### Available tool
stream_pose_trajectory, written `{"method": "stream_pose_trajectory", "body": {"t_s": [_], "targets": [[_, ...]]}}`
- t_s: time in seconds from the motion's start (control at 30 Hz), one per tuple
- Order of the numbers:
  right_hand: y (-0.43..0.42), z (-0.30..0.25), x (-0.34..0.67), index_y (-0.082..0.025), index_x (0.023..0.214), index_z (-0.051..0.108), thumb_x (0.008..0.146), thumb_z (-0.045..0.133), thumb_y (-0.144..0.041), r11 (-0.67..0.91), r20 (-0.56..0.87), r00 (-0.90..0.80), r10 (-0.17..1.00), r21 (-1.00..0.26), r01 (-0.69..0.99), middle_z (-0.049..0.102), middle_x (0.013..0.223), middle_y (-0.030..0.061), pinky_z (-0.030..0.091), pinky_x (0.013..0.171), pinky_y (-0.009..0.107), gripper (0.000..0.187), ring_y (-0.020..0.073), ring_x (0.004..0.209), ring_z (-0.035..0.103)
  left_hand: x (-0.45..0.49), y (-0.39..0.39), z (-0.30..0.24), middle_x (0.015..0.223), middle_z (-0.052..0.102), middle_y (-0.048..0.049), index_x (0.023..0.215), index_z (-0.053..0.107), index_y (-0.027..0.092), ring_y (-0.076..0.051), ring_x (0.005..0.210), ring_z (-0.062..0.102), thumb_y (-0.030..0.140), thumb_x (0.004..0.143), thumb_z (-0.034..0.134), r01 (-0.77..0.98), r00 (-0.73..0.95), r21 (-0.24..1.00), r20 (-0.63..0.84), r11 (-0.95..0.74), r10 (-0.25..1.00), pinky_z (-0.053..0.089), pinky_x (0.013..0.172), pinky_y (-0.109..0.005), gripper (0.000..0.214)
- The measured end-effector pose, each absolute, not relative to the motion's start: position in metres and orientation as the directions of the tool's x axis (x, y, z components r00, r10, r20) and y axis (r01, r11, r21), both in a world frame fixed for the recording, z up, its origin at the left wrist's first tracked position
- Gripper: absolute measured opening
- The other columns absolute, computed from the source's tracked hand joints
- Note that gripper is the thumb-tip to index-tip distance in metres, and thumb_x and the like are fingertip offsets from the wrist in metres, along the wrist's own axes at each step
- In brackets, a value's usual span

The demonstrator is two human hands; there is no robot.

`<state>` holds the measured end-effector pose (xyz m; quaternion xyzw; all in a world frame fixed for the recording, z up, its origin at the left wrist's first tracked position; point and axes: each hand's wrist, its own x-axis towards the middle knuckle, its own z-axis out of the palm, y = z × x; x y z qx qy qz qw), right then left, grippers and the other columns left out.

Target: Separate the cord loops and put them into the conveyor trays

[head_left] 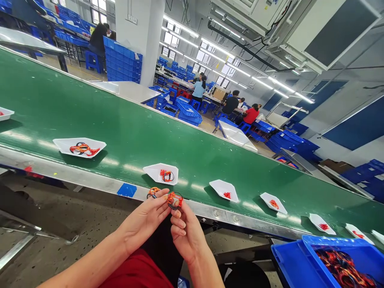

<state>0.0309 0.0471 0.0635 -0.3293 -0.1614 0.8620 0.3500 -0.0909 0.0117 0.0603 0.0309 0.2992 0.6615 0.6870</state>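
Orange-and-black wire coil (175, 201) is pinched by the right hand's (187, 236) fingers; the left hand's (144, 220) fingers clasp a second coil (153, 192) beside the green conveyor belt (90, 100).

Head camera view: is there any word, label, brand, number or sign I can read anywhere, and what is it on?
No text is clearly readable in this view.
Small plate on the white pillar: too small to read.
Blue marking at the top edge of the ceiling unit: too small and cut off to read.
Blue square on the conveyor's steel edge: no lettering visible.
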Motion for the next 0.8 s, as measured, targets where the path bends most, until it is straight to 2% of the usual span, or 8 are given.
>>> {"method": "stream_pose_trajectory", "body": {"t_s": [0.17, 0.37, 0.53, 0.63, 0.7, 0.73, 0.8], "targets": [[0.044, 0.065, 0.034, -0.009, 0.086, 0.064, 0.07, 0.071, -0.024, -0.707, -0.436, -0.557, 0.706, -0.46, -0.536, 0.048, 0.059, -0.005, 0.02, 0.03, 0.006, 0.024, -0.0026, 0.037, 0.027, -0.089, 0.015, 0.054, 0.102, 0.067, -0.0112, 0.098, 0.057, 0.015, -0.017, 0.088, 0.065, 0.007, 0.077, 0.059, -0.869, -0.033, 0.475, -0.333, 0.137, 0.942, 0.051, 0.082, -0.029, 0.023], [0.041, 0.064, 0.036, -0.008, 0.088, 0.065, 0.07, 0.07, -0.024, -0.698, -0.421, -0.557, 0.716, -0.435, -0.569, 0.052, 0.06, -0.0031, 0.022, 0.03, 0.006, 0.024, -0.0023, 0.038, 0.03, -0.086, 0.015, 0.054, 0.1, 0.067, -0.0109, 0.095, 0.058, 0.015, -0.015, 0.078, 0.064, 0.009, 0.078, 0.058, -0.848, -0.023, 0.507, -0.328, 0.155, 0.944, 0.051, 0.08, -0.029, 0.018], [0.036, 0.068, 0.036, -0.011, 0.088, 0.065, 0.07, 0.07, -0.027, -0.685, -0.433, -0.531, 0.728, -0.459, -0.566, 0.052, 0.061, -0.0031, 0.02, 0.03, 0.007, 0.024, -0.0013, 0.038, 0.026, -0.084, 0.015, 0.059, 0.098, 0.068, -0.0111, 0.091, 0.06, 0.014, -0.015, 0.078, 0.065, 0.008, 0.078, 0.058, -0.852, -0.022, 0.498, -0.347, 0.164, 0.938, 0.052, 0.077, -0.029, 0.014], [0.036, 0.071, 0.039, -0.014, 0.088, 0.065, 0.072, 0.069, -0.035, -0.612, -0.378, -0.487, 0.787, -0.576, -0.542, 0.054, 0.065, -0.0023, 0.02, 0.032, 0.008, 0.027, -0.0006, 0.039, 0.027, -0.083, 0.015, 0.063, 0.098, 0.068, -0.0108, 0.09, 0.062, 0.014, -0.016, 0.084, 0.065, 0.006, 0.077, 0.058, -0.863, -0.034, 0.475, -0.389, 0.169, 0.921, 0.053, 0.079, -0.028, 0.015], [0.045, 0.075, 0.046, -0.015, 0.084, 0.064, 0.073, 0.068, -0.039, -0.455, -0.284, -0.386, 0.878, -0.746, -0.485, 0.056, 0.067, -0.0019, 0.022, 0.032, 0.01, 0.027, 0.0003, 0.039, 0.03, -0.084, 0.016, 0.064, 0.096, 0.068, -0.0106, 0.09, 0.062, 0.013, -0.017, 0.087, 0.066, 0.006, 0.077, 0.058, -0.87, -0.056, 0.463, -0.438, 0.172, 0.897, 0.053, 0.08, -0.028, 0.015], [0.053, 0.077, 0.051, -0.016, 0.083, 0.063, 0.074, 0.066, -0.041, -0.341, -0.217, -0.318, 0.923, -0.844, -0.415, 0.057, 0.067, -0.0016, 0.024, 0.032, 0.012, 0.027, 0.0011, 0.039, 0.031, -0.084, 0.016, 0.065, 0.094, 0.068, -0.0106, 0.09, 0.062, 0.013, -0.017, 0.086, 0.066, 0.006, 0.078, 0.057, -0.871, -0.063, 0.459, -0.458, 0.175, 0.887, 0.054, 0.08, -0.028, 0.015], [0.074, 0.081, 0.062, -0.016, 0.085, 0.062, 0.077, 0.062, -0.044, -0.103, -0.071, -0.184, 0.98, -0.981, -0.167, 0.059, 0.068, -0.0005, 0.029, 0.034, 0.016, 0.028, 0.004, 0.039, 0.038, -0.084, 0.017, 0.064, 0.09, 0.067, -0.0103, 0.09, 0.063, 0.012, -0.016, 0.083, 0.066, 0.008, 0.078, 0.057, -0.87, -0.054, 0.455, -0.474, 0.192, 0.879, 0.055, 0.077, -0.028, 0.014]]}}
